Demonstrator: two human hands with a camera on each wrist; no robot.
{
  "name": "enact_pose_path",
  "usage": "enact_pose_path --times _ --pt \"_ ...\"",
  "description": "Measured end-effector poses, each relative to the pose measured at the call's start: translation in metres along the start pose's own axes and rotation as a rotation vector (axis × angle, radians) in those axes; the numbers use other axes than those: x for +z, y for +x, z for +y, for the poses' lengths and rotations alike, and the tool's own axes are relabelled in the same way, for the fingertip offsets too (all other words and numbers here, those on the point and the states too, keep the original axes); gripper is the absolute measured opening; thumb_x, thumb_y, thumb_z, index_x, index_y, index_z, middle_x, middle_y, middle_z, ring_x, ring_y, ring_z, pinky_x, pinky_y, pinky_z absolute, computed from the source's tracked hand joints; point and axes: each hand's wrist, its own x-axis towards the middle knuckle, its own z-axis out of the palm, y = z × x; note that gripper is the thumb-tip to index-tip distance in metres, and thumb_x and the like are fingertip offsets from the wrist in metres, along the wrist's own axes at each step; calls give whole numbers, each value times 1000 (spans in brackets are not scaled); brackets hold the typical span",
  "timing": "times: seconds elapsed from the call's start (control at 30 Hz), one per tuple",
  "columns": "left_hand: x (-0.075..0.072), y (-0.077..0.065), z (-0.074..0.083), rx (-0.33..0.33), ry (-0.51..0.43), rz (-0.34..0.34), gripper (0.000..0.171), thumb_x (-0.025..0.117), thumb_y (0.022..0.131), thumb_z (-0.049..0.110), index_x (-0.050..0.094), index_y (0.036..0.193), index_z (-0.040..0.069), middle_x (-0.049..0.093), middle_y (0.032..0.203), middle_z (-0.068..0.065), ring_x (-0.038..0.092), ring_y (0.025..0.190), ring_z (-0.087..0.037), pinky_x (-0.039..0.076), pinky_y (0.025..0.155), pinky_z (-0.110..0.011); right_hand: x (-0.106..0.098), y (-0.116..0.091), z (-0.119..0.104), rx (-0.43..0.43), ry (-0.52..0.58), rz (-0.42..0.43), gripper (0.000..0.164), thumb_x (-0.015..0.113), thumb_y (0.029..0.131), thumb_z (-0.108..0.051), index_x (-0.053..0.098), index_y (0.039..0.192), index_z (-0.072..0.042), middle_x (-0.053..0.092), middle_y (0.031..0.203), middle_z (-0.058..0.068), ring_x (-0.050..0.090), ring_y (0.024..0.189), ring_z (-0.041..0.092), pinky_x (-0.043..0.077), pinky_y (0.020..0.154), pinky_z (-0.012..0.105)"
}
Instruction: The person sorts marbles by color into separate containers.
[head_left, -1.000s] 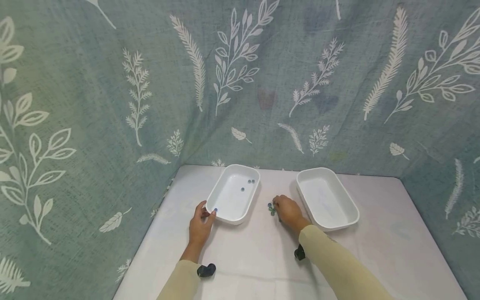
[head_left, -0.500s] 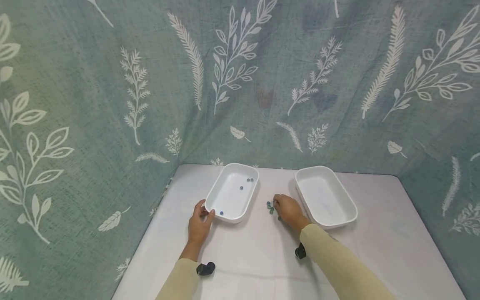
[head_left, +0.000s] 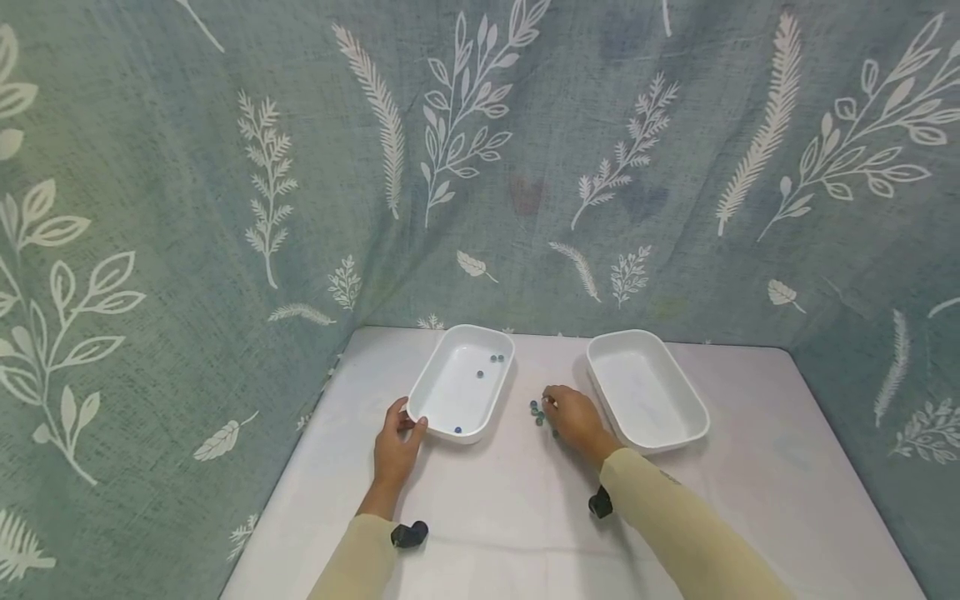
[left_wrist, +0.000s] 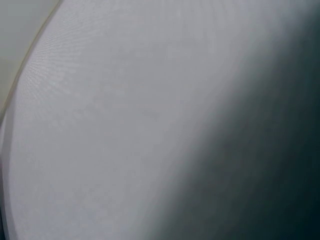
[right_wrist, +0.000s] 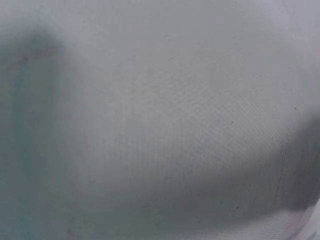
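The fingers (head_left: 553, 393) of the right hand (head_left: 577, 417) bend down to the white table (head_left: 480, 517), tips drawn close together; whether they pinch a bead I cannot tell, as the hand's back covers most of the gap. The loose beads (head_left: 540, 415), round and so with no long axis, lie in a small cluster just to the left of those tips and a little nearer the person, between the two trays; the right hand is the nearer one. Another bead (head_left: 556, 433) sits half under that hand. The left hand (head_left: 397, 450) grips the near left corner of the left tray (head_left: 429, 379), thumb on the rim; four beads lie inside, three greyish and one blue. The right tray (head_left: 648, 396) slants beside the right wrist. Both wrist views are blurred and show no bead
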Motion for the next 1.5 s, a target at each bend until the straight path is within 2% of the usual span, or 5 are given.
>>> enact_pose_path --times 0.47,0.7,0.87,1.1,1.5 --pt "0 0 1 -5 -11 -2 56 64 94 37 40 143 25 63 120 -10 59 102 -25 42 91 -47 8 -11 -14 -72 75 109 16 68 92 -20 69 107 -14 68 105 -3 58 80 11 49 73 33" --pt "-1 -2 7 -15 -13 -7 57 64 94 37 40 143 23 62 122 -12 58 105 -25 41 93 -49 14 -15 -24 -82 88 120 18 66 94 -25 69 109 -18 67 98 -8 57 78 9 42 95 44" --pt "-2 -2 8 -10 -5 -10 58 64 94 38 39 144 23 61 124 -13 58 105 -26 40 96 -50 13 -19 -33 -50 126 112 18 65 94 -26 70 110 -18 67 96 -8 55 77 11 41 94 46" --pt "-2 0 6 -6 -5 1 56 64 94 38 40 143 24 62 123 -11 59 103 -25 39 96 -50 16 -23 -44 -47 189 94 18 64 94 -27 69 109 -18 66 98 -8 55 81 11 48 71 32" --pt "2 1 -2 -8 7 4 57 65 94 35 40 144 24 63 122 -10 59 102 -24 40 93 -49 27 -23 -64 -43 240 60 21 64 94 -29 69 112 -19 64 100 -10 54 81 10 47 70 29"
